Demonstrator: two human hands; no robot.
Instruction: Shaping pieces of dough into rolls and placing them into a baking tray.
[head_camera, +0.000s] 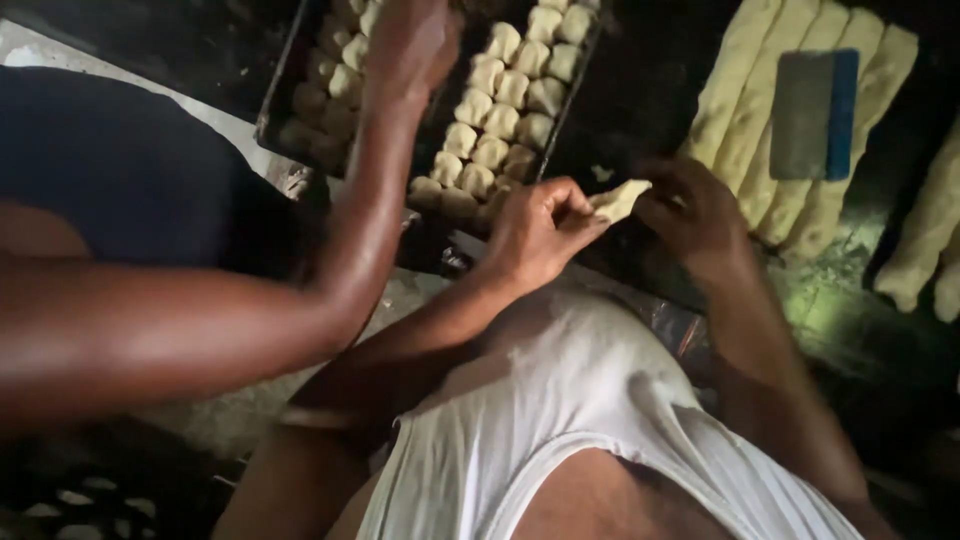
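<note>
Work surface (640, 90): dark, dimly lit, running across the top of the view; its edges are lost in shadow.

Co-worker's arm (200, 320): enters from the left, bends at the elbow and reaches up over the tray; it crosses in front of the tray's left half. The hand at its end is cut off by the top edge.

White vest (560, 420): fills the lower middle, on the person wearing the camera.

Baking tray (275, 105): dark metal, upper centre, holding shaped dough pieces (500, 120) packed in close rows. The left rows sit in shade behind the co-worker's arm.

Dough logs (760, 130): long pale rolls lying side by side at upper right, with more at the far right cut off by the frame.

Scraper (812, 115): flat, grey with a blue edge, resting on top of the logs.

Left hand (540, 235): fingers pinched closed on the near end of a small dough piece (620, 200).

Right hand (690, 215): fingers curled around the far end of the same piece, which hangs between both hands, just below the tray's corner and left of the logs.

Scrap of dough (600, 172): tiny, on the surface just above the hands.
</note>
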